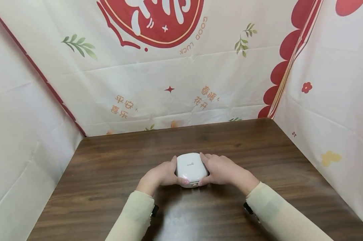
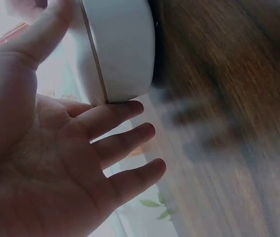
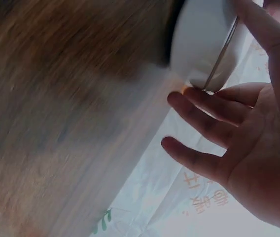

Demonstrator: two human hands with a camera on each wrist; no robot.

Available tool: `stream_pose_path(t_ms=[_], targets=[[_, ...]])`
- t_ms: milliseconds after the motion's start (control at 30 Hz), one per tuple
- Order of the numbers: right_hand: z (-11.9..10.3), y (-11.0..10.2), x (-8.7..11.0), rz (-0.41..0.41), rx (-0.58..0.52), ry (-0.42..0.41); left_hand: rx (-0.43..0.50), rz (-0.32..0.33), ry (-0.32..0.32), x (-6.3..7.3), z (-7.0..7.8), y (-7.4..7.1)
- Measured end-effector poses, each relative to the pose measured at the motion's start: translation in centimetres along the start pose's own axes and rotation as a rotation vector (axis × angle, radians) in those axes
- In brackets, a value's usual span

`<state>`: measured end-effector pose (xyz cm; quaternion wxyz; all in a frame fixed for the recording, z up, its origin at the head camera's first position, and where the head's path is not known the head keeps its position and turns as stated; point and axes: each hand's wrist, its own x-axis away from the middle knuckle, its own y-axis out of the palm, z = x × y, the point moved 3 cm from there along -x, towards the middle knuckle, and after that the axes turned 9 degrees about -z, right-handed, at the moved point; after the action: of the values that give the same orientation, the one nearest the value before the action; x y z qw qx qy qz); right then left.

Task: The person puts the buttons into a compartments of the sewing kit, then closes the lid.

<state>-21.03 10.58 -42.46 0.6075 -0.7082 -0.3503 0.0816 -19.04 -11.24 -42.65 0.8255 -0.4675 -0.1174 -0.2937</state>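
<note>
A glossy white rounded case (image 1: 191,166) with a small dark script on its lid and a gold clasp at its front sits near the middle of the table. My left hand (image 1: 166,172) grips its left side, thumb at the front edge and a finger at the far side. On the right side my right hand (image 1: 220,168) holds it the same way. A thin gold seam runs round the case (image 2: 122,49) in the left wrist view, where the left hand's lower fingers (image 2: 135,180) stretch out free. The right wrist view shows the case (image 3: 199,44) beside the right hand's spread fingers.
The dark wood-grain table (image 1: 124,150) has rounded far corners. White printed cloth (image 1: 169,73) with red and green motifs hangs behind it. More cloth hangs along the left side and the right side (image 1: 329,110). Dark wrist bands show at both sleeves.
</note>
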Motion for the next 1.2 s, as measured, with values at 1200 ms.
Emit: stream_pose_path(t_ms=[1200], targets=[[-1.1, 1.0, 3.6, 0.145, -0.208, 0.11, -0.134, 0.284, -0.057, 2.8, 0.8, 2.9]])
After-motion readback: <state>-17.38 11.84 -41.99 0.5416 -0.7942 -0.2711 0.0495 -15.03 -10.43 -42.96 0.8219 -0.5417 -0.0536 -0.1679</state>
